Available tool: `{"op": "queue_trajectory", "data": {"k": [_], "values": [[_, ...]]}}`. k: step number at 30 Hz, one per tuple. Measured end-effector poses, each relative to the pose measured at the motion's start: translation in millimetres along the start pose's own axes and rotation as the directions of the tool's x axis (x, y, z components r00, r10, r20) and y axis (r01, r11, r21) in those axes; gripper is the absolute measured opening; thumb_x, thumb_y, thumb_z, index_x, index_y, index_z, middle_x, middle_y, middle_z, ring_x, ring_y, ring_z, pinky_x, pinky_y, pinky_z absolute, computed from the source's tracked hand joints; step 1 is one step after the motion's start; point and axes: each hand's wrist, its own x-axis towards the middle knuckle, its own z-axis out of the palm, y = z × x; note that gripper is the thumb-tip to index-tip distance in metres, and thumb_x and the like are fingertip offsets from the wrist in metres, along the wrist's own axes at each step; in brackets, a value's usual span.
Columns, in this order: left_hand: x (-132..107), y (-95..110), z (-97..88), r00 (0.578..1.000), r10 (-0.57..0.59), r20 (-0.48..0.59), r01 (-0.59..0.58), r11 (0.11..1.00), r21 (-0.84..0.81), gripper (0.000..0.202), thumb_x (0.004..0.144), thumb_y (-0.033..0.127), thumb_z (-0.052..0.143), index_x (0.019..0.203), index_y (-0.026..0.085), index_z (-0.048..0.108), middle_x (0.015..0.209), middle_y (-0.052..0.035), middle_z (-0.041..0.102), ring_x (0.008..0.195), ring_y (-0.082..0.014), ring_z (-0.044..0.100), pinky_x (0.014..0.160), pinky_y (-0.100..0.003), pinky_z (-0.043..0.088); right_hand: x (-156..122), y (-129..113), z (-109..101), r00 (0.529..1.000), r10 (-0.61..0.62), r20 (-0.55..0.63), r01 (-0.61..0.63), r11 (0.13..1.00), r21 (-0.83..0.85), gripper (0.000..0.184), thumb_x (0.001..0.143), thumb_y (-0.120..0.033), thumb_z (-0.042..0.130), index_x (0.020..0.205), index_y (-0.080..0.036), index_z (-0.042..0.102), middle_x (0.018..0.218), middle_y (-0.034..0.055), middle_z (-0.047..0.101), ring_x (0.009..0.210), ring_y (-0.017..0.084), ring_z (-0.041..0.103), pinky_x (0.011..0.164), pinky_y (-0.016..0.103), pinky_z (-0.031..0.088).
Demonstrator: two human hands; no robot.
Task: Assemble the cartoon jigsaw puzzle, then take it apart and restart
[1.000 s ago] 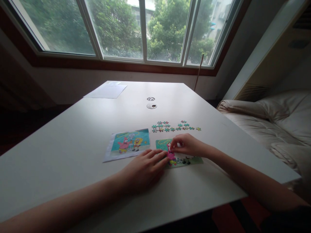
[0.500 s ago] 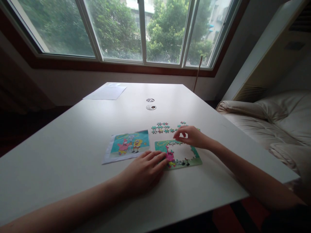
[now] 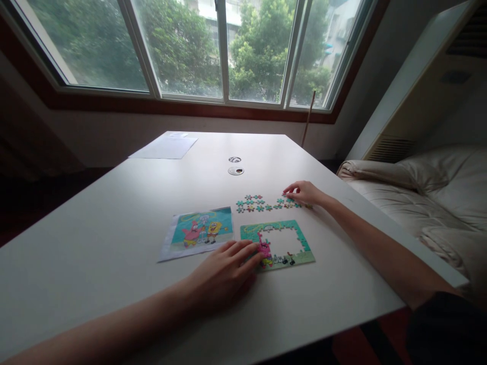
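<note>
A jigsaw puzzle (image 3: 304,259) lies on the white table, its border joined around a gap in the middle and upper right. My left hand (image 3: 228,266) rests with fingers stretched out on its lower left edge, covering part of the pink figure. Beyond the puzzle, several loose puzzle pieces (image 3: 260,208) are laid out in rows. My right hand (image 3: 304,192) is at the far right of these rows, thumb and fingertips closed on a small puzzle piece (image 3: 284,193). A printed reference picture (image 3: 201,230) in a clear sleeve lies left of the puzzle.
On the table (image 3: 114,243), two round inserts (image 3: 236,171) sit near the middle. A white sheet of paper (image 3: 165,147) lies at the far left corner. A cream sofa (image 3: 384,187) stands to the right, and a thin stick (image 3: 309,119) leans by the window.
My right hand has moved from above the puzzle's top edge away to the far right loose pieces, with its fingertips now on one. My left hand has stayed on the puzzle.
</note>
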Motion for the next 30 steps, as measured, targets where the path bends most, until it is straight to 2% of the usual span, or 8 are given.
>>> {"op": "queue_trajectory", "data": {"k": [6, 12, 16, 20, 22, 25, 28, 30], "values": [[-1, -3, 3.1, 1.0, 0.007, 0.007, -0.007, 1.0, -0.02, 0.043, 0.087, 0.026, 0.041, 0.129, 0.019, 0.035, 0.127, -0.0112, 0.046, 0.115, -0.0266, 0.041, 0.092, -0.044, 0.036, 7, 2, 1, 0.999, 0.031, 0.043, -0.031, 0.999, -0.009, 0.02, 0.071, -0.032, 0.06, 0.085, -0.019, 0.068, 0.079, 0.0014, 0.066, 0.066, 0.012, 0.057, 0.059, 0.02, 0.04], [0, -3, 2.8, 0.999, 0.005, 0.037, -0.004, 1.0, -0.01, 0.043, 0.088, 0.025, 0.039, 0.13, 0.02, 0.034, 0.128, -0.0102, 0.046, 0.117, -0.0267, 0.039, 0.093, -0.044, 0.035, 14, 6, 1, 0.988, 0.036, 0.153, -0.038, 0.999, 0.013, 0.014, 0.072, -0.026, 0.06, 0.081, -0.016, 0.064, 0.084, 0.005, 0.064, 0.069, 0.013, 0.055, 0.061, 0.021, 0.041], [1, -3, 2.7, 0.999, 0.004, 0.033, -0.003, 1.0, -0.017, 0.042, 0.087, 0.024, 0.039, 0.129, 0.019, 0.036, 0.126, -0.0105, 0.047, 0.116, -0.0266, 0.04, 0.092, -0.044, 0.035, 11, 5, 5, 0.987, 0.058, 0.148, -0.066, 0.997, 0.051, 0.014, 0.075, -0.025, 0.056, 0.084, -0.015, 0.059, 0.076, 0.0044, 0.063, 0.059, 0.01, 0.054, 0.054, 0.02, 0.041], [1, -3, 3.8, 1.0, 0.004, 0.028, -0.004, 1.0, -0.016, 0.042, 0.087, 0.024, 0.039, 0.129, 0.019, 0.036, 0.125, -0.0107, 0.048, 0.114, -0.0263, 0.042, 0.092, -0.044, 0.035, 7, -3, 7, 0.998, -0.017, 0.064, 0.005, 0.982, 0.188, 0.012, 0.076, -0.023, 0.054, 0.083, -0.014, 0.057, 0.076, 0.0036, 0.061, 0.061, 0.01, 0.054, 0.055, 0.021, 0.042], [1, -3, 3.8, 1.0, 0.007, 0.023, -0.007, 1.0, -0.018, 0.043, 0.087, 0.024, 0.039, 0.13, 0.02, 0.035, 0.126, -0.0102, 0.048, 0.114, -0.0262, 0.042, 0.092, -0.043, 0.035, 3, -14, 6, 0.996, -0.082, 0.038, 0.07, 0.964, 0.258, 0.013, 0.076, -0.024, 0.053, 0.083, -0.014, 0.057, 0.079, 0.0039, 0.062, 0.069, 0.011, 0.056, 0.062, 0.022, 0.044], [1, -2, 2.6, 1.0, 0.006, 0.024, -0.005, 1.0, -0.028, 0.043, 0.087, 0.024, 0.039, 0.13, 0.02, 0.034, 0.127, -0.0095, 0.047, 0.114, -0.026, 0.042, 0.091, -0.043, 0.036, -8, -44, 2, 0.97, -0.22, 0.101, 0.157, 0.889, 0.429, 0.019, 0.078, -0.027, 0.051, 0.088, -0.012, 0.059, 0.078, 0.0045, 0.062, 0.066, 0.011, 0.056, 0.061, 0.024, 0.045], [2, -1, 0.4, 1.0, 0.001, 0.024, 0.0, 0.999, -0.047, 0.043, 0.087, 0.024, 0.039, 0.13, 0.02, 0.035, 0.128, -0.0091, 0.046, 0.114, -0.026, 0.042, 0.091, -0.043, 0.036, -24, -80, -3, 0.889, -0.4, 0.223, 0.227, 0.807, 0.545, 0.018, 0.079, -0.024, 0.052, 0.091, -0.012, 0.059, 0.082, 0.0054, 0.064, 0.067, 0.01, 0.057, 0.062, 0.023, 0.046], [3, -1, -0.3, 1.0, 0.001, 0.024, 0.0, 0.999, -0.053, 0.042, 0.088, 0.024, 0.039, 0.129, 0.02, 0.035, 0.128, -0.0088, 0.046, 0.114, -0.0262, 0.042, 0.091, -0.043, 0.036, -34, -99, -4, 0.844, -0.463, 0.271, 0.266, 0.8, 0.538, 0.02, 0.079, -0.023, 0.053, 0.095, -0.013, 0.06, 0.079, 0.0039, 0.064, 0.068, 0.01, 0.057, 0.06, 0.021, 0.045]]}}
